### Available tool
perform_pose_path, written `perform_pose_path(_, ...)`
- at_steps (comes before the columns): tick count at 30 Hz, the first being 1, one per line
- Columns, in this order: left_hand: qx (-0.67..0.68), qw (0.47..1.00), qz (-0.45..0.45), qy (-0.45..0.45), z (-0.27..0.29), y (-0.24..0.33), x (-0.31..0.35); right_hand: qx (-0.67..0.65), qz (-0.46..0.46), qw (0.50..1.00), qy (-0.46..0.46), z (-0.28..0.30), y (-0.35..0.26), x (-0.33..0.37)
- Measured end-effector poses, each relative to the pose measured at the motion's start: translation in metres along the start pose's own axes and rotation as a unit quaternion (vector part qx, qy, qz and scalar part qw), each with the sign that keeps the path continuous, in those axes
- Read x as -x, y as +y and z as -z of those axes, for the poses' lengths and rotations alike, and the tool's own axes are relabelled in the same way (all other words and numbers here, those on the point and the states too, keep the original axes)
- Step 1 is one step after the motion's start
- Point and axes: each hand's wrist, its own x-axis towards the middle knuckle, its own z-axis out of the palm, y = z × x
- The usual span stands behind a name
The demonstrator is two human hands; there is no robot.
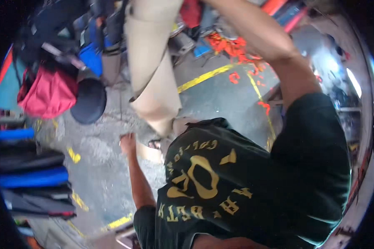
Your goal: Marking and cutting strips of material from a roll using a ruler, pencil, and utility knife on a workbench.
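Observation:
A long beige roll of sheet material (149, 50) runs from the top edge down to just in front of my dark printed shirt, its loose edge wrapped slantwise around it. My right arm reaches up beside the roll and leaves the picture at the top, so the right hand and what it touches are hidden. Low on the left, my left hand (128, 143) hangs with its fingers curled in; blur hides whether anything is inside. Just beside that hand, a paler beige piece (149, 153) shows below the roll's lower end.
A red bag (50, 93) and a round black item (88, 101) are at the left. Rolls of dark and blue material (33, 176) are stacked below them. Orange scraps (232, 45) lie on the grey floor (214, 97), which has yellow lines (205, 78).

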Motion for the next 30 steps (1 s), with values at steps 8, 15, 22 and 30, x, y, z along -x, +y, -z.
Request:
perform_pose_path(8,0.071,0.969,-0.119,0.205,0.048,0.122,-0.067,0.066,0.091,0.992,0.055,0.027,-0.067,0.015)
perform_pose_path(15,0.085,0.995,-0.045,0.021,0.043,0.168,-0.052,-0.060,0.015,0.994,0.090,0.066,-0.173,0.060)
perform_pose_path(22,0.066,0.997,-0.009,-0.030,-0.049,0.124,-0.030,-0.052,0.087,0.990,0.094,0.061,-0.177,0.064)
perform_pose_path(30,0.080,0.984,-0.115,0.107,0.004,0.108,-0.006,0.072,0.200,0.966,0.147,0.051,-0.147,0.049)
